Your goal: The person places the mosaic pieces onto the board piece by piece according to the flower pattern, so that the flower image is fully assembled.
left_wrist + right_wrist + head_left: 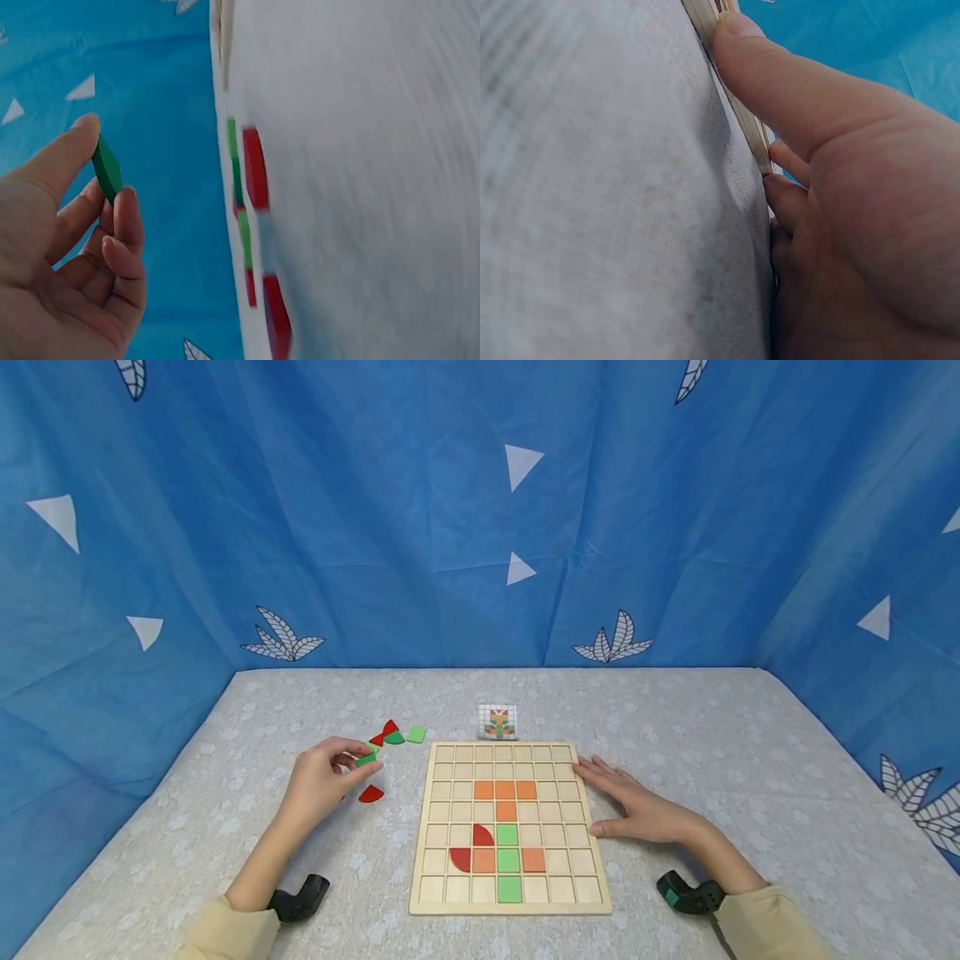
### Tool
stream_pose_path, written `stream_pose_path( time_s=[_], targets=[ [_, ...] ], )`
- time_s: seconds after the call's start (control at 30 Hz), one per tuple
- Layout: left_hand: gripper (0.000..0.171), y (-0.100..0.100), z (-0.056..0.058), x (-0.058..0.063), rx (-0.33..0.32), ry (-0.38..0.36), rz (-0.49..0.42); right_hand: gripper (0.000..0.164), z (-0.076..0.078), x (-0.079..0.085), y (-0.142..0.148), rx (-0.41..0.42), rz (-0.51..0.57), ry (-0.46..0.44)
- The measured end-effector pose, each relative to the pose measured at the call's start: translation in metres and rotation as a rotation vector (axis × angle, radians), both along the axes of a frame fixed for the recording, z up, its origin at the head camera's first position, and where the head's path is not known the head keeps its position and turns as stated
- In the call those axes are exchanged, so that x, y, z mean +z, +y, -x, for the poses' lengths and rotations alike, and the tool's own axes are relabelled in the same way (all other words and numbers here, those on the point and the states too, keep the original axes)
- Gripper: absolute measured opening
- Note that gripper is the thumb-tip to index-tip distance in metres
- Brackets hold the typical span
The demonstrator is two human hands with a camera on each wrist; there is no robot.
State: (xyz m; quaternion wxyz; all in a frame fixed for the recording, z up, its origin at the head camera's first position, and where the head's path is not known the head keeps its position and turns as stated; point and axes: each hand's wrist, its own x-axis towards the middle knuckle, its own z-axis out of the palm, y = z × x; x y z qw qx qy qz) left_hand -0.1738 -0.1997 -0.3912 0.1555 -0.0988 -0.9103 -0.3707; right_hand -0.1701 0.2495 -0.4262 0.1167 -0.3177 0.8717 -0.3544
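Left of the board, my left hand (pixel 313 781) pinches a dark green piece (pixel 107 169) between thumb and fingertips, lifted off the table in the left wrist view. A red quarter-circle piece (pixel 371 794) lies just below that hand. Several red and green pieces, among them a light green square (pixel 416 734), lie beyond its fingertips. My right hand (pixel 637 808) rests at the right edge of the wooden grid board (pixel 510 909), fingers extended, thumb (pixel 757 64) touching the rim. Orange squares (pixel 505 790), light green squares (pixel 508 860) and two red quarter-circles (pixel 461 859) sit in the board's cells.
Behind the board stands a small pattern card (pixel 498 722) with a coloured grid figure. A pale patterned cloth (pixel 675 718) covers the table, and a blue curtain (pixel 465 527) hangs behind and at both sides. Dark wrist devices (pixel 300 899) sit on both wrists.
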Motion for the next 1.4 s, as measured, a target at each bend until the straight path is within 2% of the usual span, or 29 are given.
stream_pose_path(
  time_s=[0.17, 0.37, 0.5, 0.67, 1.03, 1.4],
  targets=[
    [0.022, 0.023, -0.006, 0.006, -0.096, 0.031, 0.016, 0.082, -0.001, 0.000, -0.002, -0.005, -0.003, -0.002],
    [0.020, 0.055, -0.009, 0.011, -0.257, 0.017, -0.035, 0.082, -0.001, -0.002, -0.001, -0.015, -0.006, 0.011],
    [0.019, 0.073, -0.009, 0.005, -0.346, 0.016, -0.052, 0.083, -0.001, -0.002, -0.002, -0.015, -0.002, 0.010],
    [0.020, 0.091, -0.009, -0.004, -0.422, -0.033, -0.090, 0.082, -0.001, -0.002, -0.002, -0.012, -0.005, 0.005],
    [0.020, 0.108, -0.001, -0.013, -0.493, -0.046, -0.108, 0.083, 0.000, -0.001, -0.001, -0.011, -0.007, 0.013],
    [0.019, 0.109, 0.004, -0.022, -0.492, -0.124, -0.082, 0.083, 0.000, -0.001, 0.000, -0.011, -0.012, 0.011]
  ],
)
